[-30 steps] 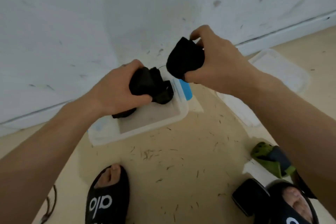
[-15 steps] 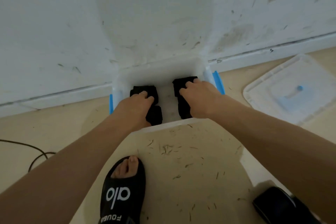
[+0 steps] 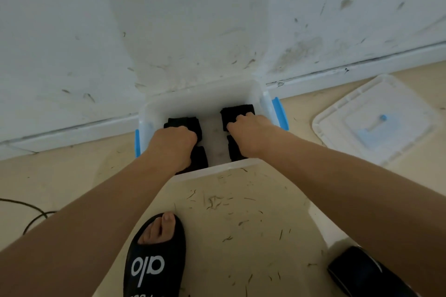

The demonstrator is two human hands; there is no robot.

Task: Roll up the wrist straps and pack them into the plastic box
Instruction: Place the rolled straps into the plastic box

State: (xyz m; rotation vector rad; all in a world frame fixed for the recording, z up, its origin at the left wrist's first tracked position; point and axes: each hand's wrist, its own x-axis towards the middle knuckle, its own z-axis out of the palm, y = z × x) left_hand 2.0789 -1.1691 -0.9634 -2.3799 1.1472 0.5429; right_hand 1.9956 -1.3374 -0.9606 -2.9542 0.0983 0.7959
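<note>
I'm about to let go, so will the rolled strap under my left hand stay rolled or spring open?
The strap roll looks like soft, light fabric, so it may loosen once the left hand lifts. It sits low inside the plastic box, whose walls probably stop it rolling away.

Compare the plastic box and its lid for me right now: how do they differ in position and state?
The plastic box stands open against the wall corner with black rolled wrist straps inside; the lid lies flat on the floor to its right, bearing nothing. Both hands, the left hand and the right hand, reach into the box; neither touches the lid. The box has blue side latches; the lid shows a pale blue patch. Both are whitish translucent plastic.
</note>
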